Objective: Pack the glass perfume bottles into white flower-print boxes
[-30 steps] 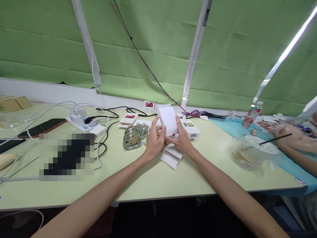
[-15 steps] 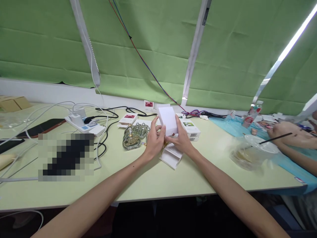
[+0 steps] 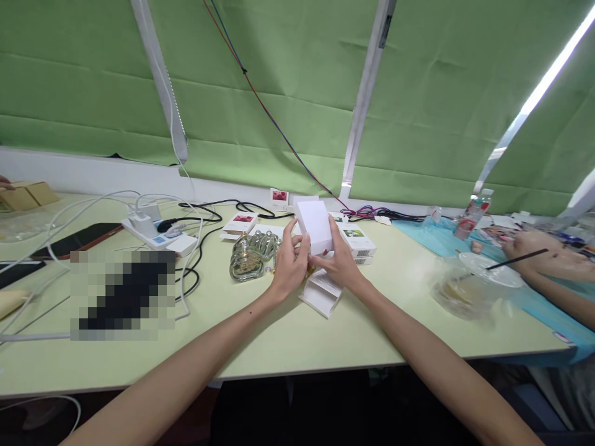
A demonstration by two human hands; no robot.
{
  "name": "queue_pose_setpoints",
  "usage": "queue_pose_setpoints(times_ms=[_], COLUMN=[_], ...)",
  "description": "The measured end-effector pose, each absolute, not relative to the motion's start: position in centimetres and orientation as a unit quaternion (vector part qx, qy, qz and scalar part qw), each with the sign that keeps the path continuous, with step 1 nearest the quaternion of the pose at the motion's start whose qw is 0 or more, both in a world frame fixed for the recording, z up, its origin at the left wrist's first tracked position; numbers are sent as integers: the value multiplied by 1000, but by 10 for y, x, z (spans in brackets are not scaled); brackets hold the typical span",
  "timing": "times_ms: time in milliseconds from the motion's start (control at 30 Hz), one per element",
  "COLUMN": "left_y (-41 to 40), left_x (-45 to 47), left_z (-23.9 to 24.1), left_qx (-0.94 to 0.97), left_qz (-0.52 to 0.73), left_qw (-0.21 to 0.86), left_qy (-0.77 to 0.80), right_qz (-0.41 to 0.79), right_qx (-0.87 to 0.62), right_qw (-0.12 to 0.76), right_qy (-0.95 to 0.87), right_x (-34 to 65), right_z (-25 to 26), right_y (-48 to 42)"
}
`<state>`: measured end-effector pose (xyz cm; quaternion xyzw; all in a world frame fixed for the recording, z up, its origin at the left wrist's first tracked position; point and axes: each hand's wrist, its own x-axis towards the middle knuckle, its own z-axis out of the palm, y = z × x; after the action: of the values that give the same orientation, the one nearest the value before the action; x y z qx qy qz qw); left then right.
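Note:
I hold a plain white box [image 3: 316,224] up over the middle of the pale green table [image 3: 288,334]. My left hand [image 3: 289,263] grips its left side with fingers curled round it. From the right, my right hand [image 3: 340,260] clasps the box's lower right side. Below my hands lies a flat white box [image 3: 320,292] on the table. A clear glass bottle [image 3: 251,254] with a gold cap lies just left of my left hand.
Small white printed boxes [image 3: 357,240] sit behind my hands. A power strip [image 3: 158,234] with tangled cables and a phone [image 3: 79,238] lie at the left. At the right, another person's hands [image 3: 539,254] work beside a clear plastic cup [image 3: 469,286] on a blue cloth.
My hands and the white box have barely moved. The other person's hands at the right have shifted slightly.

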<state>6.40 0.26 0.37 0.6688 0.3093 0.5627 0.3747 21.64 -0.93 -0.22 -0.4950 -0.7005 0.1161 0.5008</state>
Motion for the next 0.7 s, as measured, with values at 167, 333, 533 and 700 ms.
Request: queue_pose_setpoints(times_ms=[167,333,533,700], left_y=[3,2,-1,0], left_x=[64,64,64,64], left_z=[4,6,8,7], left_qx=[670,670,668,667], left_qz=[562,564,564,564], left_qw=[374,373,381,381], left_qy=[308,305,302,304], right_qz=[114,115,119,127], right_qx=[-498,-494,-496,-499], right_qw=[496,501,501,501], right_qy=[-702,-702,-699,-696], right_x=[216,216,215,214], right_z=[-2,-3,-1,0], right_y=[-9,-9,-11,-12])
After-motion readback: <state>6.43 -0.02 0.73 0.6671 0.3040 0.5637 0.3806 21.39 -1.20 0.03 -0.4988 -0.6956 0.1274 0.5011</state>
